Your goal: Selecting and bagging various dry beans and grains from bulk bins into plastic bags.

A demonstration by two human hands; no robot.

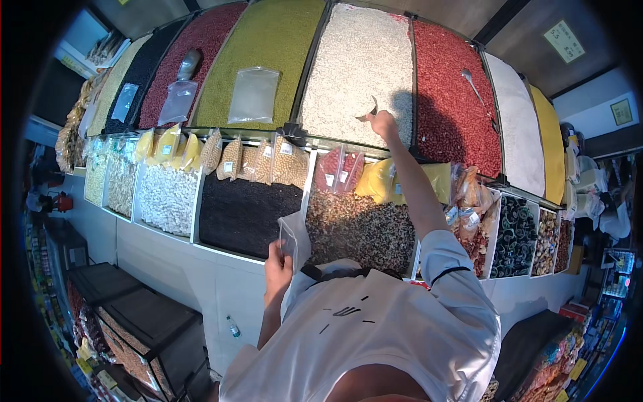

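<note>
Over the bin of whitish beans or grains (356,55), my right hand (384,125) grips a small metal scoop (372,110). The scoop's edge is at the surface of the heap; whether anything lies in it is too small to tell. My left hand (278,271) is lower and nearer my body, pinching a clear plastic bag (297,238) by its edge. The bag hangs above the border between a bin of black grains (241,216) and a bin of mixed grains (356,226). Its contents, if any, cannot be made out.
Bins of green beans (266,35) and red beans or peanuts (452,90) flank the white one. A spoon (472,85) and another metal scoop (189,64) rest on heaps. Filled bags (289,161) line the divider. A plastic bottle (233,326) lies on the floor.
</note>
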